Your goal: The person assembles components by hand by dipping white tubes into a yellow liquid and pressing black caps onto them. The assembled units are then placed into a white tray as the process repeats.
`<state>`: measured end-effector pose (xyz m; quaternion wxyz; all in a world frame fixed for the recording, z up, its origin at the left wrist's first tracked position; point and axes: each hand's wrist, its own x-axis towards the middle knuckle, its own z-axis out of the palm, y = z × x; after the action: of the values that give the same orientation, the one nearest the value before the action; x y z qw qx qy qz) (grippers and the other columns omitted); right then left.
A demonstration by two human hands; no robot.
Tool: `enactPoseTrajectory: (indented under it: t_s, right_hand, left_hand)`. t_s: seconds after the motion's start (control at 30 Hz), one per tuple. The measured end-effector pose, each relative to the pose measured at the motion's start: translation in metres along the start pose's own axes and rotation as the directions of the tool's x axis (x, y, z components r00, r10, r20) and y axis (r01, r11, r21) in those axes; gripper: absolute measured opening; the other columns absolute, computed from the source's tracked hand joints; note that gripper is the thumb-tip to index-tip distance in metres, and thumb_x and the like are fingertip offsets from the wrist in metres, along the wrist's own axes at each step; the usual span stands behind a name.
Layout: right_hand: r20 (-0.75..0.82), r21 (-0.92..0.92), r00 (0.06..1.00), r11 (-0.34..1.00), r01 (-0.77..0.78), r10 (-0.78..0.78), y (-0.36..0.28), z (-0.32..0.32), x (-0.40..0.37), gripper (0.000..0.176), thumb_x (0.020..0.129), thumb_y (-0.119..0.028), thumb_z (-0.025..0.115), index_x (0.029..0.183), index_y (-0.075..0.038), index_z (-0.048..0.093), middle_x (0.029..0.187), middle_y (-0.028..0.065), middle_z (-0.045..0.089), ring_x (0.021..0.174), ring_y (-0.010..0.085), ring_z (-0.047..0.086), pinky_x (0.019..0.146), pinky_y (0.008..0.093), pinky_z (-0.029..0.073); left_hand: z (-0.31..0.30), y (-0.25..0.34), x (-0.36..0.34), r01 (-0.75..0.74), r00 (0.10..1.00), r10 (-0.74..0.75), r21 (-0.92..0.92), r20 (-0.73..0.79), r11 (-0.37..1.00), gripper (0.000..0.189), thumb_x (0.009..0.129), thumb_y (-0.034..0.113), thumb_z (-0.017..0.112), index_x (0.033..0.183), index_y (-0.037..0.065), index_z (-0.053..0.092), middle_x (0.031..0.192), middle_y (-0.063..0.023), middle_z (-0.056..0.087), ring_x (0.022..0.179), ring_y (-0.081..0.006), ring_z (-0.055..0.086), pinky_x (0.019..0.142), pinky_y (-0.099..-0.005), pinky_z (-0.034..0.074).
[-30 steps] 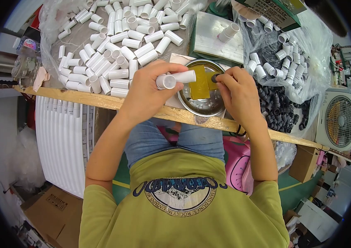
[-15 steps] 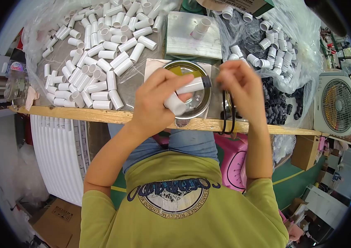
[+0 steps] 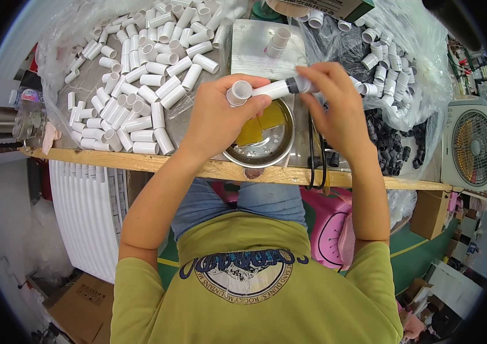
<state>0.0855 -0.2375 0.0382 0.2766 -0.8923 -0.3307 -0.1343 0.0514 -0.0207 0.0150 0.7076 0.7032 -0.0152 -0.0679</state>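
My left hand is closed around a white plastic tube that points right and carries a dark ring near its end. A second short white tube sits in the same hand, its open mouth facing up. My right hand pinches a pale, blurred ring-shaped piece right at the dark end of the tube. Below my hands is a round metal bowl with yellow sponge pieces and a shallow shiny liquid in it.
Many loose white tubes cover the left of the bench. A metal block with a white fitting on it stands behind the bowl. At right are white fittings, black fittings, black loops and a fan.
Both hands have moved up, away from the bowl, and the sponge shows more. My right hand has come to the dark end of the tube, with a pale piece in its fingers.
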Motion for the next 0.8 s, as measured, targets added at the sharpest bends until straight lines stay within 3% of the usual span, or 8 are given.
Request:
enactPoseTrajectory:
  t_s: [0.1, 0.2, 0.37, 0.57, 0.67, 0.7, 0.73, 0.8]
  right_hand:
    - [-0.016, -0.034, 0.995, 0.994, 0.102, -0.102, -0.008, 0.002, 0.003, 0.039, 0.072, 0.003, 0.069, 0.11, -0.003, 0.06, 0.101, 0.0129, 0.056, 0.094, 0.0321, 0.057, 0.081, 0.0406, 0.048]
    - [0.014, -0.035, 0.988, 0.987, 0.154, -0.153, -0.009, 0.008, 0.004, 0.039, 0.071, 0.001, 0.072, 0.108, -0.003, 0.06, 0.099, 0.0127, 0.056, 0.09, 0.0324, 0.058, 0.077, 0.0395, 0.049]
    - [-0.076, 0.0, 0.993, 0.996, -0.089, 0.089, 0.01, 0.014, 0.023, 0.032, 0.072, -0.004, 0.073, 0.101, 0.001, 0.062, 0.089, 0.0128, 0.058, 0.079, 0.0296, 0.061, 0.069, 0.0369, 0.05]
    - [-0.071, 0.13, 0.986, 0.981, -0.142, 0.152, 0.028, 0.038, 0.059, 0.031, 0.075, -0.013, 0.073, 0.099, 0.004, 0.065, 0.084, 0.0145, 0.062, 0.074, 0.029, 0.062, 0.07, 0.0382, 0.05]
    - [-0.054, -0.033, 0.975, 0.976, -0.217, 0.215, 0.015, 0.02, 0.042, 0.034, 0.075, -0.013, 0.072, 0.104, 0.005, 0.064, 0.082, 0.0133, 0.062, 0.076, 0.028, 0.062, 0.07, 0.0365, 0.05]
    - [0.07, 0.014, 0.936, 0.938, -0.346, 0.344, 0.003, 0.01, 0.038, 0.033, 0.08, -0.012, 0.07, 0.108, 0.004, 0.063, 0.081, 0.0084, 0.061, 0.078, 0.0206, 0.061, 0.069, 0.0318, 0.049]
    - [0.161, 0.329, 0.936, 0.876, -0.351, 0.314, -0.008, 0.008, 0.028, 0.031, 0.082, -0.012, 0.069, 0.109, 0.003, 0.062, 0.081, 0.0071, 0.061, 0.076, 0.0175, 0.061, 0.068, 0.03, 0.049]
    - [0.289, 0.817, 0.939, 0.463, -0.344, 0.188, -0.034, 0.012, 0.009, 0.028, 0.086, -0.011, 0.066, 0.111, 0.002, 0.061, 0.081, 0.0046, 0.061, 0.073, 0.0113, 0.059, 0.065, 0.0263, 0.047]
  left_hand:
    - [-0.003, 0.001, 0.006, -0.471, 0.872, 0.48, 0.426, 0.094, 0.772, 0.027, 0.081, 0.002, 0.069, 0.108, 0.001, 0.066, 0.088, -0.0067, 0.065, 0.076, -0.0149, 0.062, 0.061, -0.0256, 0.047]
    - [0.003, 0.012, 0.006, -0.579, 0.752, 0.604, 0.704, 0.265, 0.412, 0.034, 0.077, 0.001, 0.07, 0.11, 0.003, 0.065, 0.092, -0.0093, 0.063, 0.078, -0.0202, 0.062, 0.063, -0.0304, 0.048]
    - [0.0, 0.008, 0.043, -0.565, 0.741, 0.67, 0.576, 0.04, 0.591, 0.041, 0.078, 0.009, 0.071, 0.117, 0.0, 0.061, 0.106, -0.0137, 0.066, 0.091, -0.0258, 0.065, 0.081, -0.0344, 0.051]
    - [-0.01, -0.008, 0.099, -0.397, 0.891, 0.453, 0.506, 0.015, 0.765, 0.037, 0.078, 0.014, 0.067, 0.11, -0.004, 0.063, 0.097, -0.0196, 0.069, 0.089, -0.0341, 0.067, 0.078, -0.0386, 0.052]
    - [-0.029, 0.009, 0.07, -0.282, 0.955, 0.295, 0.259, -0.012, 0.924, 0.033, 0.08, 0.016, 0.069, 0.107, -0.003, 0.066, 0.086, -0.014, 0.07, 0.08, -0.0255, 0.069, 0.072, -0.0337, 0.053]
    - [-0.039, 0.018, 0.055, -0.142, 0.982, 0.121, 0.145, 0.144, 0.979, 0.046, 0.08, 0.014, 0.071, 0.122, 0.0, 0.059, 0.09, -0.0109, 0.07, 0.079, -0.0182, 0.068, 0.068, -0.0298, 0.052]
    - [-0.043, 0.023, 0.041, -0.041, 0.96, 0.039, 0.003, 0.276, 0.999, 0.049, 0.08, 0.012, 0.071, 0.125, 0.0, 0.056, 0.091, -0.009, 0.069, 0.079, -0.0161, 0.066, 0.068, -0.028, 0.051]
    - [-0.044, 0.026, 0.011, 0.224, 0.833, -0.066, -0.227, 0.549, 0.948, 0.056, 0.08, 0.008, 0.072, 0.131, 0.0, 0.05, 0.094, -0.0052, 0.067, 0.079, -0.0119, 0.062, 0.068, -0.0245, 0.049]
